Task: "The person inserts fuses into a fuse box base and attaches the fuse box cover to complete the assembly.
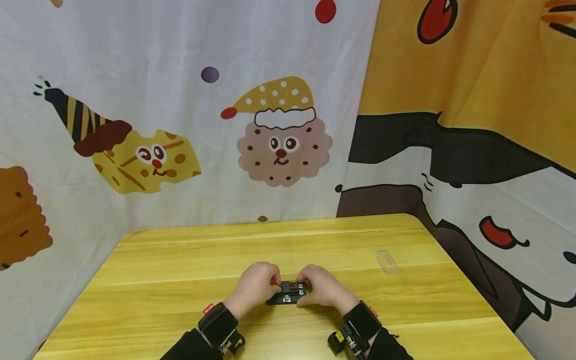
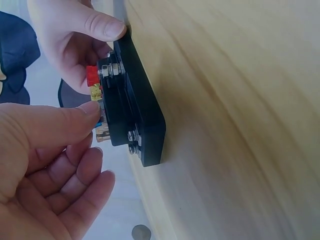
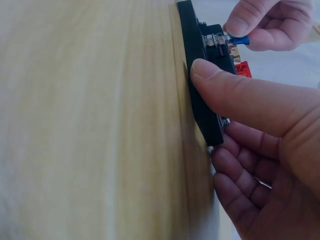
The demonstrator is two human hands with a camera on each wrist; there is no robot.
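A black fuse block (image 1: 286, 299) with metal screw terminals rests on the table between both hands. My left hand (image 1: 257, 285) pinches a blue blade fuse (image 3: 240, 40) between thumb and forefinger at the block's top; whether the fuse is fully seated cannot be seen. Beside it in the block sit a red fuse (image 2: 92, 75), a yellow fuse (image 2: 96, 92) and a pale tan fuse (image 2: 103, 133). My right hand (image 1: 325, 286) grips the block's right end, with the thumb on the near edge of the base and the fingers on the far side.
A clear plastic cover (image 1: 386, 262) lies on the wooden table (image 1: 180, 260) to the right, beyond the right hand. Behind the table hangs a printed cloth (image 1: 171, 75) with cartoon figures.
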